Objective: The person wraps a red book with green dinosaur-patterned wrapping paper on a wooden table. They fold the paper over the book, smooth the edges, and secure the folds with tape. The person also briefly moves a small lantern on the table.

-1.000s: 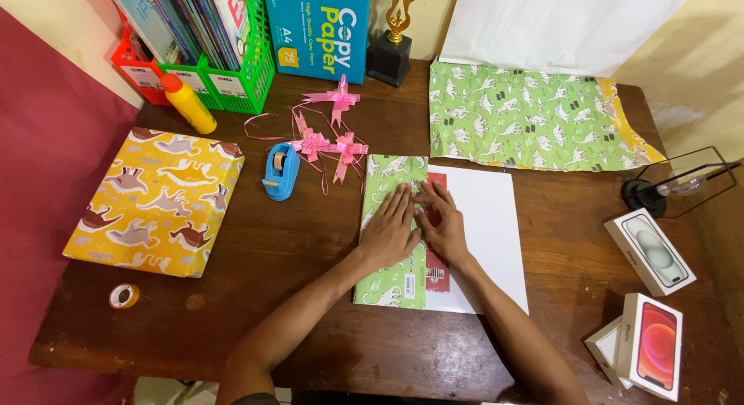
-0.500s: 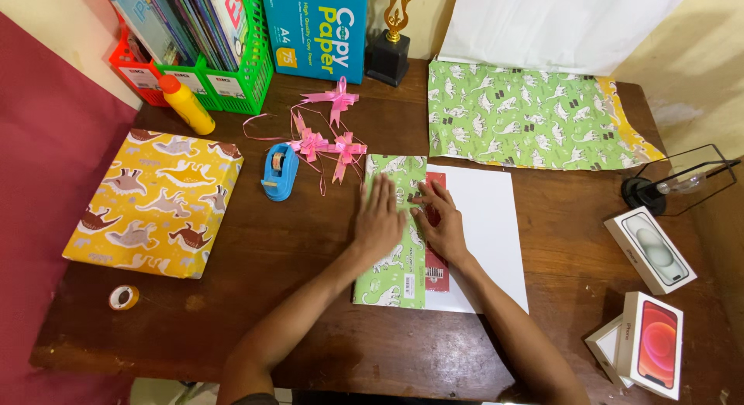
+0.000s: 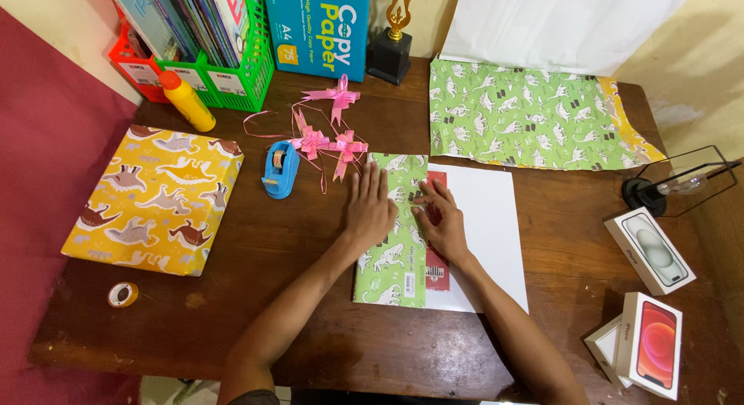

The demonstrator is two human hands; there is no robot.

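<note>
Both hands were flat and open, palms down, gripping nothing. Left hand [image 3: 370, 210] lay on the left edge of the green dinosaur wrapping flap [image 3: 391, 233], fingers spread and pointing far. Right hand [image 3: 439, 219] sat just beside it to the right, fingertips on the flap's free edge where a red strip of the box [image 3: 435, 254] underneath showed.

Key relation: the flap's long axis ran near-to-far, parallel to both forearms. It lay directly under the hands, folded over from the left. Its free edge sat between the two hands, touching the right fingertips, so the right hand was nearer to it. The left hand covered the fold side.

White sheet [image 3: 484, 234], the paper's plain side, extended right of the right hand, uncovered, same near-far axis.

Outward on the surface [image 3: 294, 242]:
- blue tape dispenser [image 3: 280, 169] left of the left hand, near; pink ribbon bows [image 3: 329, 141] just beyond it
- yellow wrapped parcel [image 3: 151, 199] well apart, left
- small tape roll [image 3: 123, 294] near-left corner
- spare green sheet [image 3: 535, 118] far right
- two phone boxes [image 3: 651, 296] near-right, well apart from the right hand
</note>
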